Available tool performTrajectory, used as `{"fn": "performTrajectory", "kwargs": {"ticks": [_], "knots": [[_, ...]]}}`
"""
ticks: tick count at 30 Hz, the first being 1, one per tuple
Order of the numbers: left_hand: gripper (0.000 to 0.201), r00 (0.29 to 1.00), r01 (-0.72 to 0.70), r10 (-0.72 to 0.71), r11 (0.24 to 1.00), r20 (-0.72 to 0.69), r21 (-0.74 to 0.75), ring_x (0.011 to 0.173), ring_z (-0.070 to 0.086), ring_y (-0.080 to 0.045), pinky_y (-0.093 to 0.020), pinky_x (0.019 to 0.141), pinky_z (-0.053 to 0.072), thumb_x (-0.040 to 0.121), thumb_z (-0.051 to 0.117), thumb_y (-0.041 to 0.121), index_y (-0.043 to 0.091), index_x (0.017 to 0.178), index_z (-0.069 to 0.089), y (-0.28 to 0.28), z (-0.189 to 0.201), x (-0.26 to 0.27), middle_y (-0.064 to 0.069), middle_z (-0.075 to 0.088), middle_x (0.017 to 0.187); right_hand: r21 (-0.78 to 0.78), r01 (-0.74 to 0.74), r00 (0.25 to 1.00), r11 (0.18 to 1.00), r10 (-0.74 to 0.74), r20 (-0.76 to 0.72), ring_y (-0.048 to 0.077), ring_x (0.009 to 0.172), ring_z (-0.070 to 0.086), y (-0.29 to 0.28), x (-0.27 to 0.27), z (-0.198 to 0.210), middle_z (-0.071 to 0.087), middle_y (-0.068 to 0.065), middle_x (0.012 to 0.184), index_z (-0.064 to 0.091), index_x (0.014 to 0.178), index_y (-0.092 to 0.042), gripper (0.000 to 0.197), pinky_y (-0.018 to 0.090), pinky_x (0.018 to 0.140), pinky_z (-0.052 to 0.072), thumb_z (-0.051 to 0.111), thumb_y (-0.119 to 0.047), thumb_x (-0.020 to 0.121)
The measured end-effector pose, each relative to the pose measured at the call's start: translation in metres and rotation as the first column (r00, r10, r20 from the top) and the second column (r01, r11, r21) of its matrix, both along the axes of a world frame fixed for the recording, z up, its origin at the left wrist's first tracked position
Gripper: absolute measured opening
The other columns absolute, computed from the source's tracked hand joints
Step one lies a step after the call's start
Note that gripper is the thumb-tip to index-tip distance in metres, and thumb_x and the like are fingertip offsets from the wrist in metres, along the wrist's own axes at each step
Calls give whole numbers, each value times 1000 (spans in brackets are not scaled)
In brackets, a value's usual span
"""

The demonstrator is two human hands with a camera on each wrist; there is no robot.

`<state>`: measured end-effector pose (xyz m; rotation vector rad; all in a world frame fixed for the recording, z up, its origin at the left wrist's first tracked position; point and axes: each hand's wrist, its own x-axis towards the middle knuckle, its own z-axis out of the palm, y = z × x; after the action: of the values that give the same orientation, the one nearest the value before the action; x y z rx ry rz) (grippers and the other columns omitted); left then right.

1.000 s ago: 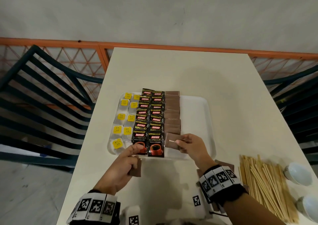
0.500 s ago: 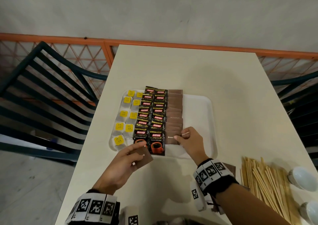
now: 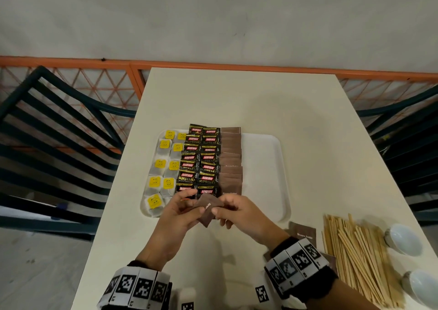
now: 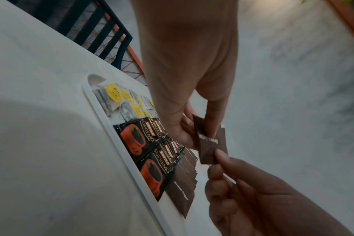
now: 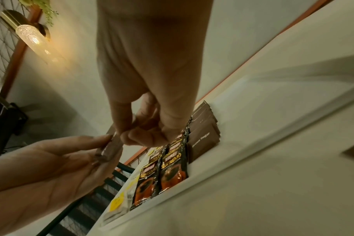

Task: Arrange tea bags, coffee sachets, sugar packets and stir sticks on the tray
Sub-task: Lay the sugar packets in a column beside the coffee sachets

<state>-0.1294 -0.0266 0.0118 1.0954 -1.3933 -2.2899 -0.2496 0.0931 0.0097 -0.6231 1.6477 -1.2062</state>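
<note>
Both hands are meeting over the near edge of the white plastic tray (image 3: 265,158) on the cream bench (image 3: 237,101). The left hand (image 3: 175,217) and the right hand (image 3: 244,212) are each pinching, with curled fingers, a small stack of brown paper sugar packets (image 3: 208,209), held tilted just above the tray's brown packet column (image 3: 231,160), beside black coffee sachets (image 3: 201,160) and yellow-tagged tea bags (image 3: 163,167). Wooden stir sticks (image 3: 358,257) are lying on the bench, well right.
</note>
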Motion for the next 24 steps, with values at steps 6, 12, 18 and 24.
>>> {"fn": "performTrajectory", "kwargs": {"ticks": [6, 12, 18, 24], "knots": [[15, 919, 383, -342, 893, 197, -238, 77, 62, -7, -18, 72, 47, 82, 64, 1, 15, 83, 66, 2, -4, 1, 5, 70, 76, 25, 121, 980, 992, -116, -161, 11, 85, 56, 6, -7, -2, 62, 5, 98, 61, 81, -30, 9, 21, 75, 47, 64, -22, 85], [8, 880, 457, -387, 848, 275, -267, 66, 62, -6, -16, 62, 49, 87, 62, 14, 11, 91, 68, 11, -9, -7, -5, 70, 81, 63, 34, 999, 997, -32, -40, 11, 74, 63, 15, 1, -11, 63, 0, 86, 56, 96, -17, 11, 17, 63, 51, 61, -21, 87], [10, 915, 363, -302, 906, 267, -220, 68, 65, -13, -17, 63, 53, 85, 60, 0, 10, 87, 64, 14, -22, -8, -12, 70, 81, 92, 244, 968, 965, -249, 40, 9, 65, 63, 23, -3, -26, 65, 6, 82, 61, 104, -3, 18, 20, 66, 56, 60, -4, 86], [14, 853, 483, -311, 774, 420, -408, 63, 61, -9, -8, 57, 44, 92, 54, 12, 21, 85, 63, 13, -32, 4, 3, 70, 76, 172, 418, 908, 892, -414, -61, 17, 74, 64, 11, -15, -37, 66, 9, 87, 62, 95, -9, 10, 27, 76, 55, 55, -5, 90]]}}
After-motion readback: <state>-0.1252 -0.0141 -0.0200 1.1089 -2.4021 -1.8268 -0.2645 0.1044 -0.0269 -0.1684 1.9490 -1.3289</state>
